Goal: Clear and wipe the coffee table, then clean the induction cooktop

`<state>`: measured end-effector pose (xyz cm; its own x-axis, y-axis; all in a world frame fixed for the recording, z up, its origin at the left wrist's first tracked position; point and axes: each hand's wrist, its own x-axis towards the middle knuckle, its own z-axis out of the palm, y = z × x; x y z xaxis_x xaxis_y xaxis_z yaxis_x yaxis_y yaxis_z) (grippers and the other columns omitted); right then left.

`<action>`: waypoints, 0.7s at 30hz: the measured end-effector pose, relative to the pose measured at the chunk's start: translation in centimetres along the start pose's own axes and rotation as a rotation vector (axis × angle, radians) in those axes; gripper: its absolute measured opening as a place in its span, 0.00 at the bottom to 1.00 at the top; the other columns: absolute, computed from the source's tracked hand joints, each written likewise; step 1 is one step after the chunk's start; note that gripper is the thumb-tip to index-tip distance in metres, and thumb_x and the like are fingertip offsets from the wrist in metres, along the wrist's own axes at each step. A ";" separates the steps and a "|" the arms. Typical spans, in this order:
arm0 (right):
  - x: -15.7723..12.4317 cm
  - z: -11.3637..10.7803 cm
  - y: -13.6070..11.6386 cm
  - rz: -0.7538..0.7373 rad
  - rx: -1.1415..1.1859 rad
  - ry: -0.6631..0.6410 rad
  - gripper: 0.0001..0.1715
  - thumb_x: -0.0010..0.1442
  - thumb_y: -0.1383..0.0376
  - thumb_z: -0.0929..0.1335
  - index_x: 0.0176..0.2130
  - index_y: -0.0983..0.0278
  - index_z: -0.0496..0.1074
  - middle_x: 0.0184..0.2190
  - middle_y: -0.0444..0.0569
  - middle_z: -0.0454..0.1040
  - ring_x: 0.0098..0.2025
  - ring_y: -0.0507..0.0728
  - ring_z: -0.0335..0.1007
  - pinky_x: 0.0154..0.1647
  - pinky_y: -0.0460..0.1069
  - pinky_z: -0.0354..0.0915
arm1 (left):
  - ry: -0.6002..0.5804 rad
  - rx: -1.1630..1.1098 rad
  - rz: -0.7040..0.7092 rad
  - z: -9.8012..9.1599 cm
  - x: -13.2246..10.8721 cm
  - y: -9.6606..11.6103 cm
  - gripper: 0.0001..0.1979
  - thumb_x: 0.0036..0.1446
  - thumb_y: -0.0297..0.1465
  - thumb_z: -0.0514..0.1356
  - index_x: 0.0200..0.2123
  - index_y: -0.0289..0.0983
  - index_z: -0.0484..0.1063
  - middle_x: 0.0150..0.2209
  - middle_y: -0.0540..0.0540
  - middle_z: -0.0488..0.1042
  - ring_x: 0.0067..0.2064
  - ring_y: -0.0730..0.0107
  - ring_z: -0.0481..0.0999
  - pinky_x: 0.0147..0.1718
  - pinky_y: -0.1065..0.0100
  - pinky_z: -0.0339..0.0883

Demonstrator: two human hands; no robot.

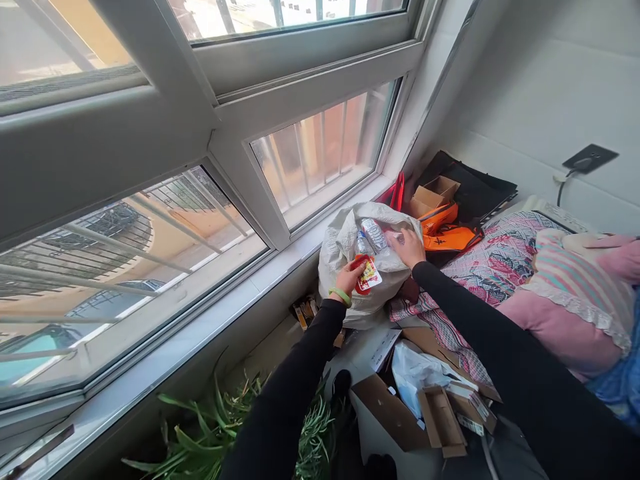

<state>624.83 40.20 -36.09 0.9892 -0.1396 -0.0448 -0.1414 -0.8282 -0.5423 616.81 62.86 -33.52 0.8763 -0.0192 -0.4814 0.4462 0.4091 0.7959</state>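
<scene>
White plastic sack, crumpled, plastic bottles, red packet

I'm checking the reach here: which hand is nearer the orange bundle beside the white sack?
Right. The right hand rests on the white sack, just short of the orange bundle; the left hand is farther away, at the sack's other side, holding a red-and-yellow packet.

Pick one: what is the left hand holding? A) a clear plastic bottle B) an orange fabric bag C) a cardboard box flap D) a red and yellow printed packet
D: the left hand grips the red and yellow printed packet against the crumpled white plastic sack.
</scene>
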 end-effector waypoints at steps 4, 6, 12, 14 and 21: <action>-7.1 -0.2 2.7 -0.156 -0.002 0.115 0.42 0.70 0.48 0.64 0.72 0.71 0.61 0.74 0.68 0.58 0.76 0.71 0.52 0.75 0.67 0.53 | 0.006 -0.052 -0.032 -1.3 -4.8 -0.3 0.20 0.57 0.35 0.75 0.48 0.28 0.80 0.39 0.40 0.84 0.42 0.57 0.83 0.47 0.58 0.76; -12.1 -0.8 4.4 -0.215 0.005 0.107 0.40 0.70 0.48 0.64 0.72 0.66 0.62 0.75 0.65 0.58 0.77 0.71 0.50 0.76 0.68 0.53 | 0.031 -0.105 -0.022 -2.6 -9.1 -1.5 0.25 0.52 0.39 0.77 0.50 0.32 0.81 0.43 0.40 0.85 0.40 0.59 0.82 0.42 0.60 0.77; -31.6 -1.1 10.1 -0.186 0.150 -0.009 0.35 0.69 0.48 0.64 0.67 0.63 0.69 0.73 0.63 0.61 0.75 0.70 0.56 0.75 0.69 0.56 | 0.349 -0.213 -0.039 -7.1 -29.1 -11.3 0.32 0.40 0.44 0.81 0.48 0.36 0.83 0.47 0.39 0.85 0.40 0.60 0.84 0.39 0.64 0.78; -39.3 -0.6 11.6 -0.130 0.224 -0.098 0.35 0.69 0.46 0.64 0.64 0.63 0.72 0.71 0.64 0.64 0.73 0.71 0.60 0.74 0.70 0.58 | 0.440 -0.234 -0.100 -7.8 -36.8 -15.8 0.32 0.40 0.45 0.81 0.47 0.35 0.83 0.43 0.40 0.86 0.34 0.64 0.83 0.34 0.66 0.77; -65.1 -1.3 8.6 -0.131 0.611 -0.790 0.33 0.70 0.47 0.66 0.68 0.56 0.69 0.70 0.54 0.68 0.72 0.65 0.65 0.74 0.65 0.61 | 0.668 -0.488 -0.010 -7.0 -58.5 -29.0 0.30 0.41 0.44 0.81 0.46 0.36 0.82 0.43 0.40 0.86 0.37 0.62 0.84 0.40 0.63 0.78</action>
<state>559.13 41.44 -36.70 0.7691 0.5160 -0.3770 -0.2046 -0.3601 -0.9102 551.37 58.55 -31.02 0.5115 0.4579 -0.7271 0.1898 0.7651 0.6153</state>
